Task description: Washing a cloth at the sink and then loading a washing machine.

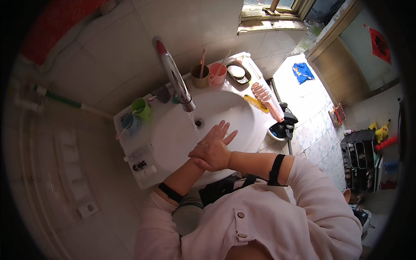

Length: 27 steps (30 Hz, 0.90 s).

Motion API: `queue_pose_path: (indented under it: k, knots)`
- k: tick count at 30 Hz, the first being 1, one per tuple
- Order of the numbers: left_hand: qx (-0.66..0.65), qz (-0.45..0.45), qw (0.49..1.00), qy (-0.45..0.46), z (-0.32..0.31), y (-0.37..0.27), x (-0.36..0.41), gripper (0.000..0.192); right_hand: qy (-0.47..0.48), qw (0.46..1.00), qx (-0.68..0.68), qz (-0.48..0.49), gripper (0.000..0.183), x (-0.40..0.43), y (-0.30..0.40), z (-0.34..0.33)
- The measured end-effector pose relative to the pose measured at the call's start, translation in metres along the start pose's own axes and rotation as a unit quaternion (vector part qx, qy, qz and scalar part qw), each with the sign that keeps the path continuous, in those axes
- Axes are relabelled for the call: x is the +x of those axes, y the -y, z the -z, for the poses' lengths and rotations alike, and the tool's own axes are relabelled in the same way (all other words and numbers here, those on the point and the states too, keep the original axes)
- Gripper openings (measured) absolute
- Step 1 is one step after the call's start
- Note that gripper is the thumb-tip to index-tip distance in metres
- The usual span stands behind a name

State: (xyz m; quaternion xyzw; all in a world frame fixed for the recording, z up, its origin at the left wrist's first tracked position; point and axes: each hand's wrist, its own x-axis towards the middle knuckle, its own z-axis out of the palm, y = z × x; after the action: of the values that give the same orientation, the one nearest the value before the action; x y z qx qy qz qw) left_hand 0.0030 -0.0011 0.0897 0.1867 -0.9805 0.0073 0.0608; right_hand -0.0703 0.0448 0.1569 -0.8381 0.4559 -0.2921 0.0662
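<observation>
Over the near part of a white washbasin (175, 136), my hands are together. My left hand (223, 130) reaches forward with its fingers apart and holds nothing. Across its back and wrist lies my right hand (214, 155), closed around it, thumb toward me. Part of the left hand is hidden underneath. A chrome faucet (175, 76) with a red mark on top pours a stream of water (192, 119) near the drain (198, 122). The stream falls beyond my fingers, apart from both hands.
On the rim stand a brown cup (199, 78), a pink cup (217, 75), a soap dish (247, 79), a green cup (141, 109) and a blue cup (129, 123). A pink hairbrush (271, 107) and yellow comb (256, 103) lie right. A black rack (359, 156) stands on the floor.
</observation>
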Motion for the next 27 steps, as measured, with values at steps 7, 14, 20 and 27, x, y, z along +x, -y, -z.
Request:
queue_pose_path:
  k: [7,14,20,27]
  knots:
    - [-0.310,0.023,0.949,0.048,-0.020,0.018,-0.042,0.034,0.287,0.935,0.083,-0.193,0.045,0.004,-0.040,-0.028]
    - [-0.327,0.054,0.943,0.017,0.014,0.051,-0.027,0.026,0.281,0.609,0.508,-0.541,0.033,0.064,-0.082,-0.074]
    - [-0.105,0.279,0.892,-0.339,0.007,0.062,-0.011,0.016,0.166,0.448,0.737,-0.478,0.036,0.061,-0.087,-0.111]
    - [-0.297,0.449,0.832,-0.132,-0.027,0.082,0.003,0.024,-0.019,0.155,0.889,-0.430,0.028,0.046,-0.078,-0.124]
